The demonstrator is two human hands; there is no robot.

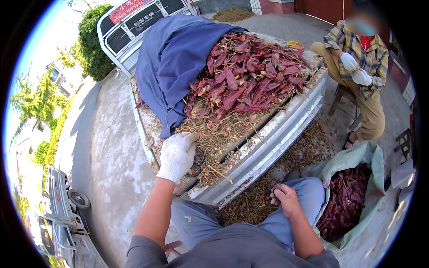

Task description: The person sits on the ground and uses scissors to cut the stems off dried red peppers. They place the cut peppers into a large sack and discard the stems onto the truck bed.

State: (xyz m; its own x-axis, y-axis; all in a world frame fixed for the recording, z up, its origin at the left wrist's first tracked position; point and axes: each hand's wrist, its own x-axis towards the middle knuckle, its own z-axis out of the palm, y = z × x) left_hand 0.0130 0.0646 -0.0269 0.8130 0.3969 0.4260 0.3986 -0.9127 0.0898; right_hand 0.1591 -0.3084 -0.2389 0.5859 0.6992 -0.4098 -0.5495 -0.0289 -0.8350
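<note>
My left hand (pixel 177 156), in a white knit glove, is over the near left corner of the truck bed, its fingers pointing at the stem litter (pixel 218 135). Black loop handles (pixel 197 163), apparently of scissors, lie against the glove's right side; whether my fingers grip them is hidden. My bare right hand (pixel 285 198) is curled above my right knee. Something dark reddish shows at its fingertips, too small to tell from the fingers. Dried red chili peppers (pixel 248 73) are heaped on the bed, partly under a blue cloth (pixel 174 57).
A green woven sack (pixel 374 181) of dried peppers stands by my right leg. Across the bed corner sits a masked person (pixel 357 63) in white gloves. Orange-handled scissors (pixel 295 45) rest behind the heap. The bed's metal side panel (pixel 278 140) runs before my knees, above stem litter on the ground.
</note>
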